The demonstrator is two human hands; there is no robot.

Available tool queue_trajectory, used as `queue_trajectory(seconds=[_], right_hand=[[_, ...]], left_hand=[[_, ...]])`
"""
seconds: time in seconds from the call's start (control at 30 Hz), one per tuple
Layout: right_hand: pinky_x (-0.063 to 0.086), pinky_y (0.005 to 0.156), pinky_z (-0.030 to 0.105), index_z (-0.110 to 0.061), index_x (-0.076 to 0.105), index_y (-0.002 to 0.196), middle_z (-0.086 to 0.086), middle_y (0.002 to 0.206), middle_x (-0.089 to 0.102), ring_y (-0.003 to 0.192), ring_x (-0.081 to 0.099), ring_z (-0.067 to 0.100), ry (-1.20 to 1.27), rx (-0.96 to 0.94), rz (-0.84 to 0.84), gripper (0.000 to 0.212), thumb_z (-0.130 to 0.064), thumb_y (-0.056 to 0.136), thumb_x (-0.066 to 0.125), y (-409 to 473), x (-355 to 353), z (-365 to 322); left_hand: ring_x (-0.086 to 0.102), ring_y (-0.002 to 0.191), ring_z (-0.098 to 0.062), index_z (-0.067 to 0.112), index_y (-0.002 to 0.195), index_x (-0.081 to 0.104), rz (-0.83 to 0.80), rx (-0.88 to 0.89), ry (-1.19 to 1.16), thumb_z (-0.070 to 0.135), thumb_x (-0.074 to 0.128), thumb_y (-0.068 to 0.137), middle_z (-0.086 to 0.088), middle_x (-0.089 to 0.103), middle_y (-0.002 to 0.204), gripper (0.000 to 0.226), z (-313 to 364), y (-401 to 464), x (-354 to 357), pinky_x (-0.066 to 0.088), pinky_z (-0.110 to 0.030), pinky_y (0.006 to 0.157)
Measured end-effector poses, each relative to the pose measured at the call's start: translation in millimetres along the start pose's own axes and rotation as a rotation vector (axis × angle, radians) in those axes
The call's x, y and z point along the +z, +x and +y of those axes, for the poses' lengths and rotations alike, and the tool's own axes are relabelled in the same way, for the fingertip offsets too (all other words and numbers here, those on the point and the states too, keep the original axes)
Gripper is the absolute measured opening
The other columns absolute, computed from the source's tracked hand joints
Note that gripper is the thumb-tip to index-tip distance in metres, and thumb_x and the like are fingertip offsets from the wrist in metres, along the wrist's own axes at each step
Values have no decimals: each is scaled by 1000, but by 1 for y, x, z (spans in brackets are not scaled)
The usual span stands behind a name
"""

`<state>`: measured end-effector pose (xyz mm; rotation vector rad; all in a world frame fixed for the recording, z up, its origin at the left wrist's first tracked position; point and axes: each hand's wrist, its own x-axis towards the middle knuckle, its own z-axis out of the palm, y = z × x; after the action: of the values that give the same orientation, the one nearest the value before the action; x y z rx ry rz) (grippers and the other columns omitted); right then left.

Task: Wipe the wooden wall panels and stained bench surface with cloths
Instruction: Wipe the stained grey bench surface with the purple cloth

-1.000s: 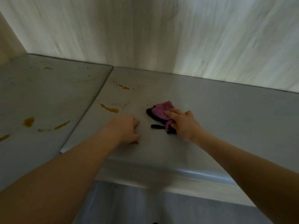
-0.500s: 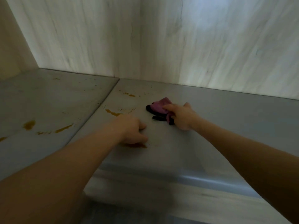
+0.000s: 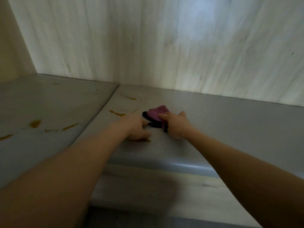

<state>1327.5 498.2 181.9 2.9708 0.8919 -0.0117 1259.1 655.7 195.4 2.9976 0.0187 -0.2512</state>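
1. Head view: my right hand (image 3: pixel 176 125) grips the pink cloth (image 3: pixel 158 113) on the bench (image 3: pixel 230 129).
2. Just left of the cloth, my left hand (image 3: pixel 135 127) rests curled, empty, beside an orange stain (image 3: pixel 117 113).

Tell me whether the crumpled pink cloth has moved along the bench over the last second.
No. The crumpled pink cloth, under the right hand, stays just right of the orange streak; only the camera shifted.
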Motion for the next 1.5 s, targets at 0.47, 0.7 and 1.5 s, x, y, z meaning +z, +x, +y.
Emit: queue_trajectory(seconds=[0.47, 0.7, 1.5], right_hand=[[29, 101, 39, -25, 33, 143, 4, 147, 34, 118, 38, 36, 93, 74, -31, 48, -17, 96, 39, -60, -4, -43], [30, 107, 35, -33, 26, 148, 8, 148, 40, 126, 44, 34, 185, 15, -65, 55, -16, 98, 40, -62, -7, -45], [31, 89, 32, -23, 46, 131, 6, 136, 49, 116, 44, 29, 146, 62, 29, 36, -16, 96, 45, -65, -12, -87]], left_hand=[[51, 117, -25, 13, 125, 59, 184, -156, -52, 31, 45, 97, -7, 54, 131, 36, -60, -71, 19, 41, -34, 99], [45, 127, -24, 17, 138, 48, 173, -162, -76, 31, 44, 98, -5, 45, 143, 43, -60, -72, 21, 36, -31, 105], [42, 130, -21, 17, 139, 48, 203, -146, -70, 32, 43, 98, 1, 41, 147, 44, -61, -68, 28, 34, -30, 105]])
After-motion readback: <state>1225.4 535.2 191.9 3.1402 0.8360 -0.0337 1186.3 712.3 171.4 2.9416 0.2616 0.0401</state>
